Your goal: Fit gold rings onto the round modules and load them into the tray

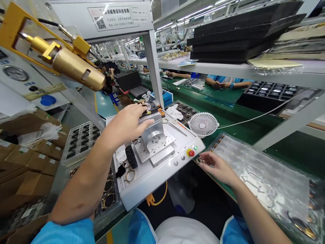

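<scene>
The left hand (128, 122) rests open on the metal fixture (153, 130) mid-machine; keep it steady there. At the bench's front edge, the right hand (217, 166) seems to pinch a small ring (198, 160) beside the blister tray (264, 173).

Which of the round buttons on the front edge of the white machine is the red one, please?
It is the red button on a yellow collar, nearest the right hand. The green button lies just behind it; the silver buttons sit further left.

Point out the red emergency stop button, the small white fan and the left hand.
red emergency stop button (191, 153): head view, its cap.
small white fan (203, 124): head view, grille centre.
left hand (127, 122): head view, its back.
</scene>
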Motion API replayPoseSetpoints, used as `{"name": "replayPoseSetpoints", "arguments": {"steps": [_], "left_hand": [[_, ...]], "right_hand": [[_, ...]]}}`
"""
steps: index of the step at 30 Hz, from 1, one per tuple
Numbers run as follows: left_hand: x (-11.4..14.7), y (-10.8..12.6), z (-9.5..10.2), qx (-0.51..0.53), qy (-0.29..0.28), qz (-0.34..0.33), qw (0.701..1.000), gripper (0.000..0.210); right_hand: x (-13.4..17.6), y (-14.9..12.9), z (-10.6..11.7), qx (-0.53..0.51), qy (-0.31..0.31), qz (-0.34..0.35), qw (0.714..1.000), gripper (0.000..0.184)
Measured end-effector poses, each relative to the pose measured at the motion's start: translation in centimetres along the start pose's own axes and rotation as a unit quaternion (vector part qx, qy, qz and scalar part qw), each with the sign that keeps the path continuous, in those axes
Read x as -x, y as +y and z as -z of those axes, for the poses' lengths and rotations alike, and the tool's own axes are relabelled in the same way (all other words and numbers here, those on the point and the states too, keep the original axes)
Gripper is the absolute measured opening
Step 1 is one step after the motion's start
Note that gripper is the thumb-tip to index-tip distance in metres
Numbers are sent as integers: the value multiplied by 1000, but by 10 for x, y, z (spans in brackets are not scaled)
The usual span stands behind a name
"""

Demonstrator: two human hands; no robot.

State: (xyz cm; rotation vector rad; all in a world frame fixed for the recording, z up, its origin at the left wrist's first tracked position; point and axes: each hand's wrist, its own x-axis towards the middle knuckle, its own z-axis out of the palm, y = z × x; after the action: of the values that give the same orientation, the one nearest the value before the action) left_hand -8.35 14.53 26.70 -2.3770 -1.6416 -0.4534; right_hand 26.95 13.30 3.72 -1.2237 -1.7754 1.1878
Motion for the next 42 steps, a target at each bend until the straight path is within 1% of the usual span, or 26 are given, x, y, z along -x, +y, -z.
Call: {"name": "replayPoseSetpoints", "arguments": {"steps": [1, 3, 5, 7, 10, 13, 15, 16, 17, 18, 20, 21, 22, 24, 26, 27, 29, 31, 33, 35, 37, 38, 39, 40, 41, 42], "left_hand": [[-2, -1, 2, -2, 2, -4, 1000, 54], [-3, -5, 3, -11, 6, -13, 1000, 62], [-2, -10, 2, -12, 7, -23, 1000, 72], [4, -13, 1, 1, 2, -23, 1000, 79], [24, -7, 3, 31, 27, 6, 999, 74], [59, 14, -3, 79, 122, 11, 989, 62], [88, 35, -21, 151, 179, -11, 972, 52], [102, 47, -35, 204, 186, -26, 961, 46], [116, 59, -53, 270, 156, -20, 950, 39], [128, 72, -74, 338, 100, 8, 936, 35], [150, 98, -120, 455, -28, 102, 884, 31], [160, 111, -143, 515, -69, 154, 840, 28], [168, 123, -163, 582, -94, 207, 781, 31], [180, 145, -195, 693, -117, 260, 663, 38], [187, 161, -214, 764, -103, 277, 574, 46], [189, 166, -219, 788, -91, 276, 543, 49], [187, 172, -224, 819, -74, 273, 499, 53], [183, 173, -226, 832, -67, 275, 477, 53], [178, 173, -228, 831, -71, 291, 469, 53], [176, 172, -230, 822, -79, 311, 471, 55], [176, 170, -231, 809, -94, 327, 479, 55], [178, 168, -232, 802, -98, 332, 487, 55], [179, 165, -233, 795, -100, 335, 495, 54], [181, 161, -234, 789, -101, 338, 503, 53], [184, 157, -235, 784, -99, 340, 509, 53], [186, 154, -236, 782, -95, 341, 513, 52]], "right_hand": [[-1, 6, -3, -5, -1, -8, 1000, 40], [-3, 17, -11, 8, -9, -27, 1000, 57], [-5, 23, -18, 64, -26, -41, 997, 78], [-7, 26, -25, 138, -46, -42, 988, 91], [-6, 24, -34, 225, -57, -34, 972, 94], [-4, 20, -41, 280, -40, -41, 958, 89], [-5, 19, -41, 292, -29, -47, 955, 88], [-6, 18, -40, 288, -25, -50, 956, 88], [-7, 18, -37, 278, -24, -52, 959, 89], [-8, 17, -33, 261, -24, -52, 964, 89], [-5, 15, -24, 207, -28, -48, 977, 84], [-1, 14, -20, 169, -30, -40, 984, 80], [5, 12, -18, 123, -35, -26, 991, 75], [24, 9, -21, 22, -56, 23, 998, 72], [44, 7, -34, -49, -72, 88, 992, 81], [54, 7, -43, -64, -67, 115, 989, 85], [67, 9, -63, -65, -26, 145, 987, 87], [72, 11, -78, -58, 23, 151, 986, 85], [73, 11, -83, -50, 46, 158, 985, 83], [71, 8, -71, -20, 23, 163, 986, 79], [74, 5, -42, 35, -10, 129, 991, 70], [77, 4, -21, 77, -12, 84, 993, 61], [83, 4, 3, 134, -1, 16, 991, 50], [91, 5, 29, 200, 23, -68, 977, 38], [101, 7, 54, 278, 52, -160, 946, 29], [112, 11, 77, 350, 70, -249, 900, 27]]}}
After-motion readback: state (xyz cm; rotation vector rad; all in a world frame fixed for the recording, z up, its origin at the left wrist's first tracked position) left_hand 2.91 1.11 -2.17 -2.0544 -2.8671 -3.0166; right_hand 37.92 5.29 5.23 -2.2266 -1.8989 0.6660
